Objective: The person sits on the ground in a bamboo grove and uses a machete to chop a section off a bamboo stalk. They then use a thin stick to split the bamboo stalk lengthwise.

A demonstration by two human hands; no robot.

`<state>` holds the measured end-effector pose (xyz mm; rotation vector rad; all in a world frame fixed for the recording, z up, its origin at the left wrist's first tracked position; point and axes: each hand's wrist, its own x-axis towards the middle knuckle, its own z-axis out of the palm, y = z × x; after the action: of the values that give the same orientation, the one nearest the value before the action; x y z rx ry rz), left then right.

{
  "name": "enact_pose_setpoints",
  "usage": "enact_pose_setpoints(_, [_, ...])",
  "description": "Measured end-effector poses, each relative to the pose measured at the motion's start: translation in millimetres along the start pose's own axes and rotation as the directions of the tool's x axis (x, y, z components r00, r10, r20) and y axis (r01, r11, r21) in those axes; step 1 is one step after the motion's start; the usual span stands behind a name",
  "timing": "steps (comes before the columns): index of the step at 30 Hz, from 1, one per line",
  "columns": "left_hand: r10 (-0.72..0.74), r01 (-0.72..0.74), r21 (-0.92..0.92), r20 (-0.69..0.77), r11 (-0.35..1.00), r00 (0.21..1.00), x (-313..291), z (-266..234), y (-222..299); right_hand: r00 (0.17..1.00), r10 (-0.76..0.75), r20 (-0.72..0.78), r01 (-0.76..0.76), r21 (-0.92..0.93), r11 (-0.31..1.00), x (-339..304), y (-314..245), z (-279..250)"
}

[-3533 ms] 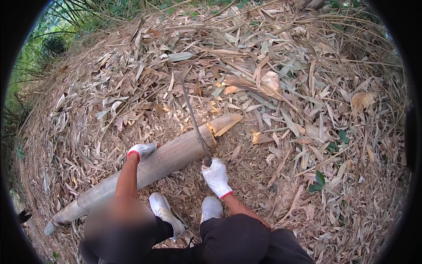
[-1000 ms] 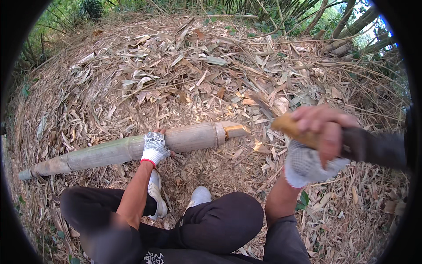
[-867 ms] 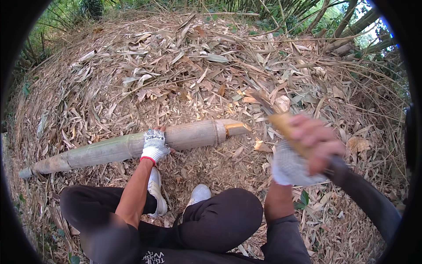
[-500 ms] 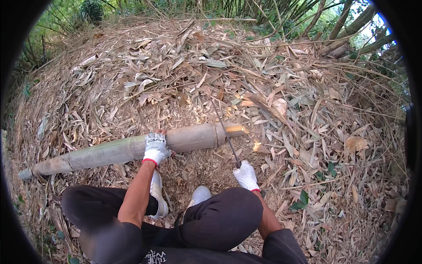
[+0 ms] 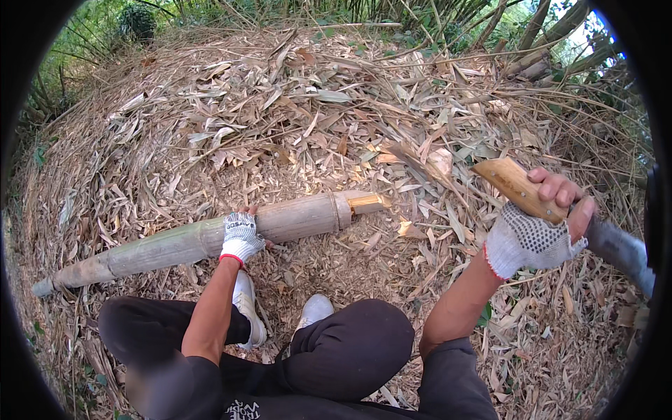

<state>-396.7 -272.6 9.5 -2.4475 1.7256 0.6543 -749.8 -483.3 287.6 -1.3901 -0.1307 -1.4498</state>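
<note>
A thick bamboo pole lies across the ground in front of my feet, with a pale, freshly cut notch at its right end. My left hand, in a white fingerless glove with a red cuff, is closed over the middle of the pole. Off to the right, my right hand, gloved the same way with dotted grips, is raised and wrapped round the wooden handle of a machete. Its dark blade points right and runs out at the picture's rim, so the tip is hidden.
Dry bamboo leaves and chips cover the ground. A light wood chip lies just right of the notch. My white shoes are close to the pole's near side. Bamboo stems stand at the far right.
My right hand has lifted the machete up and to the right, away from the pole's cut end, and the blade now points right. My left hand stays on the pole.
</note>
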Motion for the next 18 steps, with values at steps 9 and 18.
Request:
enact_pose_setpoints(9, [-0.036,0.036,-0.022,0.018,0.999,0.999,-11.0,-1.3,2.0,-0.229,0.824,-0.519,-0.969,0.045,-0.241,-337.1,84.9,11.1])
enact_pose_setpoints(18, [0.008,-0.008,-0.008,-0.027,1.000,1.000,-5.0,-1.6,1.9,0.847,0.371,-0.380,-0.512,-0.397,0.762,-47.2,10.1,59.7])
